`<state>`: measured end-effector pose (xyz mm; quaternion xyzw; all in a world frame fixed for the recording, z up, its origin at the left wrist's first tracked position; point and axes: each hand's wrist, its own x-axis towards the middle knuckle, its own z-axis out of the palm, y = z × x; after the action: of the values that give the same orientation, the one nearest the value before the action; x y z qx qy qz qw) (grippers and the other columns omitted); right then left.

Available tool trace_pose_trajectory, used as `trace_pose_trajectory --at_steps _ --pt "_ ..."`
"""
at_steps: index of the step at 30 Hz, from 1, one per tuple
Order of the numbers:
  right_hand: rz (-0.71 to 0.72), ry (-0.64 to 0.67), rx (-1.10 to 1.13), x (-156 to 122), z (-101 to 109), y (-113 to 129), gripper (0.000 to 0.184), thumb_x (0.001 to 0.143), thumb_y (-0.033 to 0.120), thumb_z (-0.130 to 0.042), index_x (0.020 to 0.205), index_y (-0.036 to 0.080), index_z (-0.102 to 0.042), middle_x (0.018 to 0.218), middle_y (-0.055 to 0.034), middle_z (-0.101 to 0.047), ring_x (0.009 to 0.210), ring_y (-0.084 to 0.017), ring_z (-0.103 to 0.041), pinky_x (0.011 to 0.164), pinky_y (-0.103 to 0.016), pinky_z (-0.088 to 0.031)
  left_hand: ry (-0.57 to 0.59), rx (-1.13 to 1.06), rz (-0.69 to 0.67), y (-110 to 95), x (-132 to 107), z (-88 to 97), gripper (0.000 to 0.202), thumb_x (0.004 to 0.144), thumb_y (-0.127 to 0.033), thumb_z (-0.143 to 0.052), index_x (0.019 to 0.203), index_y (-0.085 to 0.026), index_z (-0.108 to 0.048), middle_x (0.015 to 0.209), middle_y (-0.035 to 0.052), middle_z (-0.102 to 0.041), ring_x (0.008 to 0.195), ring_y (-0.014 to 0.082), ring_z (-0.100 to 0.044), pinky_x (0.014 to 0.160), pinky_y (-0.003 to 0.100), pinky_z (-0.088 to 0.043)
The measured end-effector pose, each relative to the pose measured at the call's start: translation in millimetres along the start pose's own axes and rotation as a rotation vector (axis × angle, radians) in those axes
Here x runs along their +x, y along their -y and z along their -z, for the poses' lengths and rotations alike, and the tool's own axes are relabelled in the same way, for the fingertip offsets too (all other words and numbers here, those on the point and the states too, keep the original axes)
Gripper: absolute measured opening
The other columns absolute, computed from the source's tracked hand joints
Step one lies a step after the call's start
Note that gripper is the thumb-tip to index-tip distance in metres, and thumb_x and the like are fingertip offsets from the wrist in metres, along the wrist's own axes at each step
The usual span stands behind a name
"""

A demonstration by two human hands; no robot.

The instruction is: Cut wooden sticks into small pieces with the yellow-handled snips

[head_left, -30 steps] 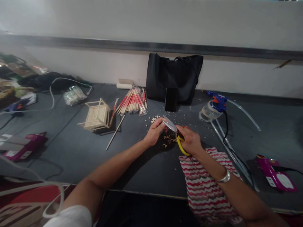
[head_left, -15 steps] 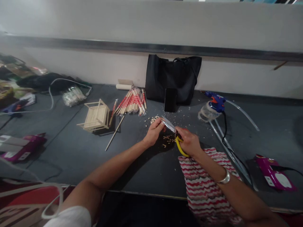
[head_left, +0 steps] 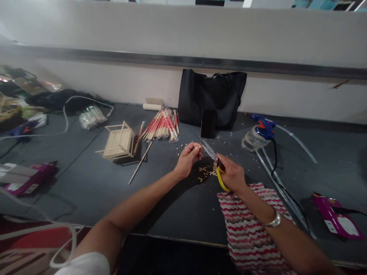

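My right hand grips yellow-handled scissors, their blades pointing up and left toward my other hand. Thumb and fingers of my left hand are pinched together just left of the blade tips; whatever they hold is too small to name. Small cut bits of wood lie scattered on the dark table below and around the hands. To the left stands a little frame built of thin wooden sticks, with a single loose stick beside it.
Chopsticks in red-marked wrappers lie behind my left hand. A phone leans on a black bag. At right, a blue glue gun rests on a jar, near a purple device and striped cloth.
The scissor blades have come slightly away from my left fingertips, leaving a small gap. The whole view has shifted a little, so everything sits slightly lower and further right.
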<state>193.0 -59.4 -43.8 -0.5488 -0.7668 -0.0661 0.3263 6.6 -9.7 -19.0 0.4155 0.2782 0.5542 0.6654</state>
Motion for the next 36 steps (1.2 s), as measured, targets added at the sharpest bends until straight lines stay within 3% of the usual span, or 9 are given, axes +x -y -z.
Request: trace_pose_trajectory --at_steps 6,15,19,29,36 --pt "-0.039 -0.010 0.023 1.1 -1.7 -3.3 0.031 0.091 0.029 -0.055 0.116 0.020 -0.071 0.098 -0.0070 -0.078 0.077 -0.018 -0.072 0.069 -0.025 -0.057 -0.018 0.013 -0.018 -0.9 0.1 -0.1 0.037 0.071 -0.050 -0.081 0.076 -0.019 -0.062 0.065 -0.0042 -0.055 0.059 0.0095 -0.049 0.060 0.024 -0.041" --pt "0.038 -0.010 0.048 1.5 1.7 2.4 0.035 0.088 0.025 -0.056 0.120 0.021 -0.069 0.096 -0.0056 -0.078 0.081 -0.018 -0.073 0.074 -0.026 -0.058 0.011 -0.071 0.019 -1.1 -2.8 -4.7 0.039 0.066 -0.047 -0.086 0.077 -0.019 -0.060 0.065 -0.0044 -0.055 0.060 0.0093 -0.050 0.060 0.024 -0.041" --pt "-0.004 -0.025 0.106 4.2 3.8 2.3 0.033 0.090 0.029 -0.054 0.117 0.020 -0.070 0.084 -0.0042 -0.076 0.069 -0.016 -0.069 0.067 -0.025 -0.057 0.013 -0.034 -0.013 -1.7 -0.7 -2.7 0.036 0.069 -0.045 -0.083 0.077 -0.018 -0.061 0.065 -0.0042 -0.055 0.058 0.0087 -0.050 0.059 0.024 -0.041" --pt "-0.117 -0.090 0.146 6.1 5.1 -0.8 0.031 0.091 0.034 -0.054 0.112 0.019 -0.071 0.073 -0.0003 -0.071 0.058 -0.013 -0.062 0.061 -0.023 -0.054 -0.132 0.187 -0.125 0.8 10.7 15.2 0.029 0.068 -0.037 -0.084 0.074 -0.018 -0.064 0.064 -0.0043 -0.059 0.057 0.0083 -0.050 0.060 0.023 -0.043" --pt "-0.056 -0.011 0.050 2.8 0.3 -2.0 0.035 0.087 0.027 -0.054 0.118 0.020 -0.070 0.091 -0.0055 -0.077 0.076 -0.018 -0.070 0.071 -0.027 -0.057 -0.162 -0.049 0.033 0.2 5.7 5.1 0.028 0.063 -0.033 -0.087 0.074 -0.017 -0.066 0.067 -0.0024 -0.066 0.059 0.0086 -0.056 0.062 0.023 -0.045"
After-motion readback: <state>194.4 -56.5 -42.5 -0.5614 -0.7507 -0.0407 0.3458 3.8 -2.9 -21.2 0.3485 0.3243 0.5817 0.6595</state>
